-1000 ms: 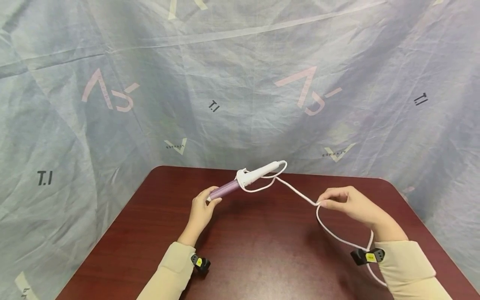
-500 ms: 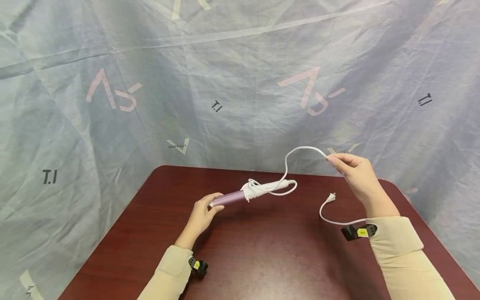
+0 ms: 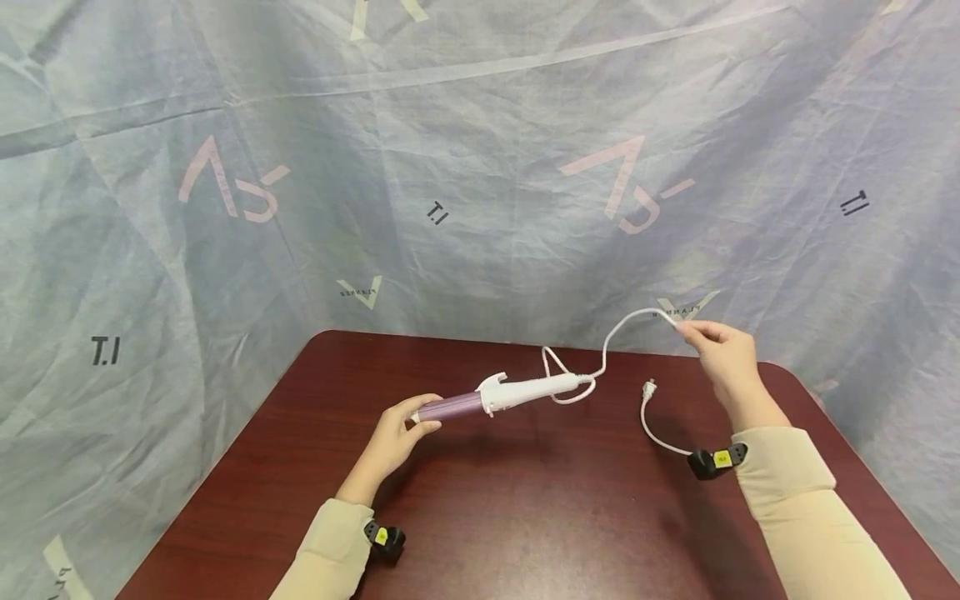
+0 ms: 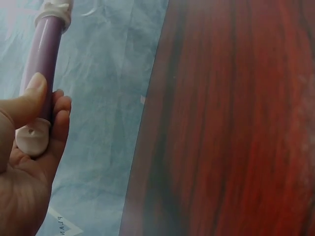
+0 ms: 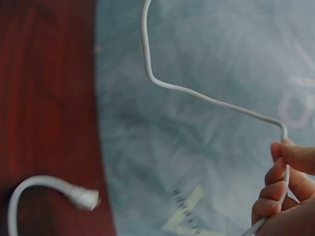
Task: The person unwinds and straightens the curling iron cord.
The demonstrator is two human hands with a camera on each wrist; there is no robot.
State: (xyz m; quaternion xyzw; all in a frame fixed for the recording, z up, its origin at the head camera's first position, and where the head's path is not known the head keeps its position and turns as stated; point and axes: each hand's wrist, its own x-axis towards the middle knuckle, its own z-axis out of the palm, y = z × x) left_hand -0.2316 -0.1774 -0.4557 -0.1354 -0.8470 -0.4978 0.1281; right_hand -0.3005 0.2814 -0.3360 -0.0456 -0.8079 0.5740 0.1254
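A curling iron [image 3: 525, 390] with a white handle and purple barrel is held above the table, tilted slightly up toward its handle end. My left hand [image 3: 393, 432] grips the barrel's white tip, the thumb lying along the purple barrel [image 4: 42, 61] in the left wrist view. From the handle runs a white cord [image 3: 609, 337], looped once near the handle's end. My right hand [image 3: 727, 358] pinches this cord at the right; in the right wrist view the cord [image 5: 211, 101] passes through the curled fingers [image 5: 270, 191]. The plug [image 3: 649, 389] dangles on the cord's free end.
Beneath the hands spreads a dark red wooden table [image 3: 525, 517] with rounded back corners. A grey printed cloth [image 3: 480, 167] hangs behind and on both sides. Each wrist carries a small black camera, one of them the left wrist camera [image 3: 386, 542].
My right hand has risen, drawing the cord up, then shifted slightly right and down. The cord's loops have slid off the handle's middle toward its end. The plug has come into view.
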